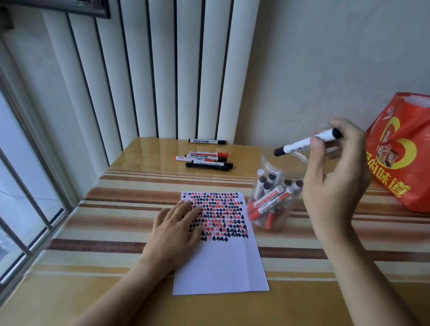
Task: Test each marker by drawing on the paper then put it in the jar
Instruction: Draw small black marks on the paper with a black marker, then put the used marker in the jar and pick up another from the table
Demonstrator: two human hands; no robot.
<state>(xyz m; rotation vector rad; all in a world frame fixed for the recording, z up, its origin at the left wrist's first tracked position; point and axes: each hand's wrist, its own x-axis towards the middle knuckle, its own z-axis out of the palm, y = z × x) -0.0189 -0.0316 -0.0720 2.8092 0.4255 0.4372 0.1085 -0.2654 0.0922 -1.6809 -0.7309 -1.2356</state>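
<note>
One light, stiff black whiteboard marker (308, 142), pinched mid-barrel by the right hand (335, 170) above the plastic jar (276, 192), should drop easily; left hand (177, 230) lies flat on the paper (222, 263).

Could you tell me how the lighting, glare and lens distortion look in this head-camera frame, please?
Head view: daylight enters from the window at left; the glossy table shows soft glare near the far markers. The wide lens bows the window bars and radiator. The marker in the right hand over the jar is sharp enough, though its print is unreadable.
</note>
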